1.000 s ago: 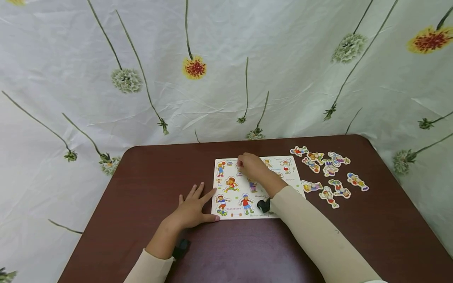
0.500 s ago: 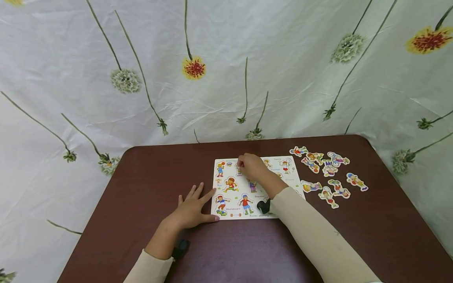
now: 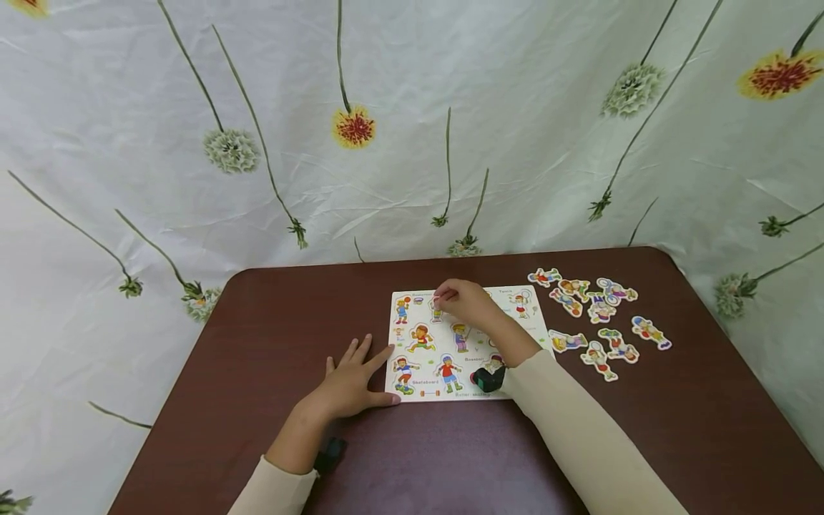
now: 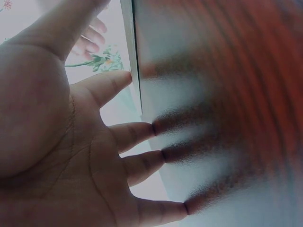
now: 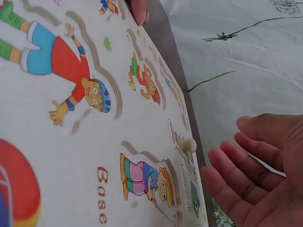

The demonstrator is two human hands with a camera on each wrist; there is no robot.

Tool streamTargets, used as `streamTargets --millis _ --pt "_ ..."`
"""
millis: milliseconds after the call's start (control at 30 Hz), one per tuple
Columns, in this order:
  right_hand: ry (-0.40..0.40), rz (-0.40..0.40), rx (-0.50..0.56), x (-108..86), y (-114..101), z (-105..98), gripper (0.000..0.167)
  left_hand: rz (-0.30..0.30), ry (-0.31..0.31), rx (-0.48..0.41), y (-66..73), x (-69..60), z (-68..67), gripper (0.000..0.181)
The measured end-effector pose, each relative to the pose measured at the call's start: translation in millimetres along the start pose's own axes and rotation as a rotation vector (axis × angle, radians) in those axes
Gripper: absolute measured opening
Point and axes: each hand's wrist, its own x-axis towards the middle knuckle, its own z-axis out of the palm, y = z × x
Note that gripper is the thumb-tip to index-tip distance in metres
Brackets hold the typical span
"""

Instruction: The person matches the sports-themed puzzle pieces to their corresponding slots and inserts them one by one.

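A white puzzle board (image 3: 428,350) with printed sports figures and figure-shaped recesses lies on the table. My right hand (image 3: 470,304) hovers over its upper middle, the fingers loosely bent and holding nothing. Just off the fingertips, in the right wrist view, a puzzle piece (image 5: 178,139) with a round wooden knob (image 5: 190,145) sits at its place on the board; whether it lies fully flush I cannot tell. My left hand (image 3: 344,386) is spread at the board's left side, thumb and index finger at the edge. In the left wrist view its fingertips (image 4: 142,128) rest on the glossy tabletop.
Several loose figure pieces lie right of the board: a cluster at the back (image 3: 566,302), a bicycle piece (image 3: 616,290), a lone piece (image 3: 650,332) and others nearer the board (image 3: 599,360). The brown table (image 3: 290,315) meets a flower-print cloth (image 3: 386,179) behind.
My right hand's fingers have loosened and come off the knobbed piece, the wrist turning slightly to the right. The left hand has stayed in place.
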Motion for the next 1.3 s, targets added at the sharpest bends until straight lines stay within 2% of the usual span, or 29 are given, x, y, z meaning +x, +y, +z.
streamTargets --millis 133,333,633,1000,1300 --pt "0.048 -0.002 0.09 -6.7 0 -3 0.027 0.003 -0.001 -0.004 -0.1 0.1 0.5 0.092" --pt "0.095 -0.042 0.13 -14.9 0 -5 0.026 0.003 0.003 0.003 -0.7 0.8 0.7 0.092" --pt "0.17 -0.055 0.177 -30.8 2 -12 0.028 0.008 -0.001 -0.002 -0.8 0.1 0.6 0.092" --pt "0.205 -0.139 0.249 -53.3 3 -29 0.023 0.01 0.005 0.003 -2.0 -0.3 -0.4 0.092" --pt "0.223 -0.129 0.252 -74.9 9 -36 0.03 0.011 0.001 -0.001 0.1 -1.4 0.7 0.092"
